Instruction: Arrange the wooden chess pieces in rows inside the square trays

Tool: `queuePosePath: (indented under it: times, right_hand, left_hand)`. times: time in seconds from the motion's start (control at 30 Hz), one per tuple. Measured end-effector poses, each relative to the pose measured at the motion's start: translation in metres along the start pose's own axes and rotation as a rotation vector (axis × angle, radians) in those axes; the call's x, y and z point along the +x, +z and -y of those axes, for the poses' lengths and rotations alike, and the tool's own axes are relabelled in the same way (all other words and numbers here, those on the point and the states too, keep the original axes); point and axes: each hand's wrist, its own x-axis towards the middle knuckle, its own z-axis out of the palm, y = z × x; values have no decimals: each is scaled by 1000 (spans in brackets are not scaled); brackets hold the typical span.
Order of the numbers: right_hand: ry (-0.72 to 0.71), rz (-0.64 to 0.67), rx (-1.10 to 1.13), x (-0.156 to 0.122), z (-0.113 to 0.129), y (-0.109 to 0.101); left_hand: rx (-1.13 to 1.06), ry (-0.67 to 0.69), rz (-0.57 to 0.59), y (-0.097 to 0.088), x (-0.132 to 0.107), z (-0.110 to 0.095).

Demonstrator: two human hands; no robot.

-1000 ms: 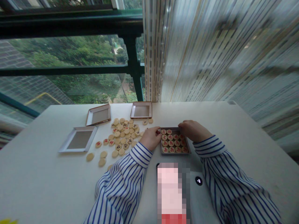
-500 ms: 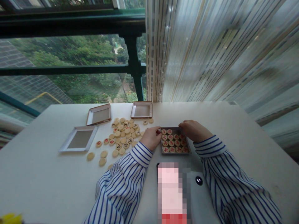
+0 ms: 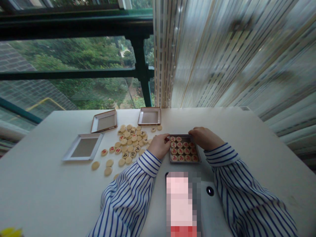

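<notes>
A shallow box point(image 3: 188, 139) stands on the table in front of me, its bare floor showing along the far right side. Rows of Chinese chess pieces point(image 3: 180, 151) with red characters lie face up in it. My left hand point(image 3: 160, 145) is closed with thumb and finger at the box's far left corner. At the far right corner my right hand point(image 3: 206, 137) pinches the rim; some of its fingertips are hidden. Left of the box spreads a heap of loose wooden chess pieces point(image 3: 129, 142), some showing black or red characters, others blank side up.
Three more box parts lie open at the left: a white tray point(image 3: 85, 147), a brown-edged one point(image 3: 105, 121) and another point(image 3: 149, 117) near the table's back edge. A phone with a blurred screen point(image 3: 181, 204) and a pale device point(image 3: 209, 200) lie near me. Windows and a curtain point(image 3: 222, 59) stand behind.
</notes>
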Motion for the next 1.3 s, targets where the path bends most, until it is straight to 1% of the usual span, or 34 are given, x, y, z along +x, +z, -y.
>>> queuePosePath:
  times: [0.6,0.77,1.0,1.17,1.3]
  right_hand:
    - [5,-8,28,1,-2,4]
    - [37,-21,41,-1,-2,2]
    - [86,-92,9,-9,4,-9]
    - [62,-157,-20,-13,10,-15]
    - [39,-198,-30,-14,12,-17]
  left_hand:
    - [1,0,18,-1,0,0]
    - [-15,-12,-5,-2,0,-1]
    - [-32,-33,-67,-13,0,0]
    - [-73,-40,-92,-22,-1,0]
    - [-104,-11,-111,-25,-3,-4]
